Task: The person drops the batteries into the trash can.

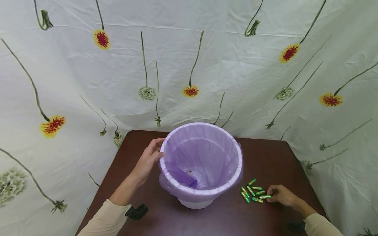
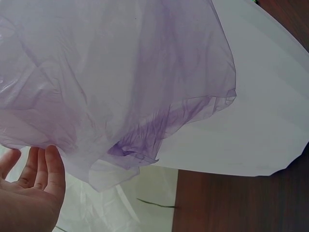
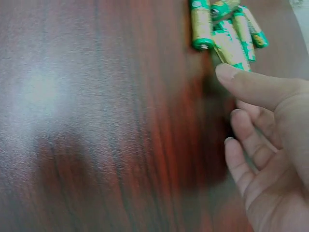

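Observation:
A white trash bin (image 1: 196,204) lined with a translucent purple bag (image 1: 203,164) stands upright on the table. At its left rim is my left hand (image 1: 149,157), thumb and fingers extended, the tips touching the bag-covered side. The left wrist view shows those fingertips (image 2: 52,153) at the edge of the loose bag (image 2: 116,72). Right of the bin, my right hand (image 1: 280,195) pinches the end of a green and gold battery (image 1: 264,197) at the near side of a small group. In the right wrist view its thumb (image 3: 241,84) presses there; the index fingertip is hidden.
Several more batteries (image 1: 249,190) lie loosely together between the bin and my right hand. The dark brown table (image 1: 224,219) meets a white flowered cloth (image 1: 189,65) behind and at both sides. A black strap-like piece (image 1: 137,212) shows by my left sleeve.

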Tool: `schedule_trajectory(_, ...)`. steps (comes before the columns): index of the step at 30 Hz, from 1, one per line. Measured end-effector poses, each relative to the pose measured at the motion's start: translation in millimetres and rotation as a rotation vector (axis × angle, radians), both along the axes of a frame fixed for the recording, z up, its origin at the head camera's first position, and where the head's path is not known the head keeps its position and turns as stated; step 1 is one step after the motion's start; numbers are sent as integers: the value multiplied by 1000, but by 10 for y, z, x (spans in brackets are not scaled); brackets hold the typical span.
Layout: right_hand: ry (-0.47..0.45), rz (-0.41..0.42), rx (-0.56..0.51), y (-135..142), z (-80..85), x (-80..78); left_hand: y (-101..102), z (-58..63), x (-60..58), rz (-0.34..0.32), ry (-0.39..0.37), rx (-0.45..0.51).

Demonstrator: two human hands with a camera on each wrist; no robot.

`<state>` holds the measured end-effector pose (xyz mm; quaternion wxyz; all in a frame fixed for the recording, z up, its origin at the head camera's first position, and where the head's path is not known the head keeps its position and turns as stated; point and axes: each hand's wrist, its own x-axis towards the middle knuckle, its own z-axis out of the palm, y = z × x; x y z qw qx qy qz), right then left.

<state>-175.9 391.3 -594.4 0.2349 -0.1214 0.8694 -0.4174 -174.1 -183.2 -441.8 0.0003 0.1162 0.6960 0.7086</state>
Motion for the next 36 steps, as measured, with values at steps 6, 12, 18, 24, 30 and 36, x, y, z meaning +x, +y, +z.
schedule_trajectory(6, -41, 21, -10, 50, 89, -58, 7, 7, 2, 8, -2, 8)
schedule_trajectory(12, -65, 13, 5, 104, 193, -121, 14, 24, 14, 3, -1, 12)
schedule_trajectory(18, -77, 7, -23, 142, 315, -170, 16, 21, 14, 7, -9, 12)
schedule_trajectory(24, -76, 11, -41, 141, 414, -182, 12, 22, 37, 13, -16, 10)
schedule_trajectory(30, -60, -20, -34, 134, 561, -185, 21, 31, 44, 8, -13, 3)
schedule_trajectory(36, -61, -72, -57, 90, 693, -184, 22, 28, 40, 0, -13, 21)
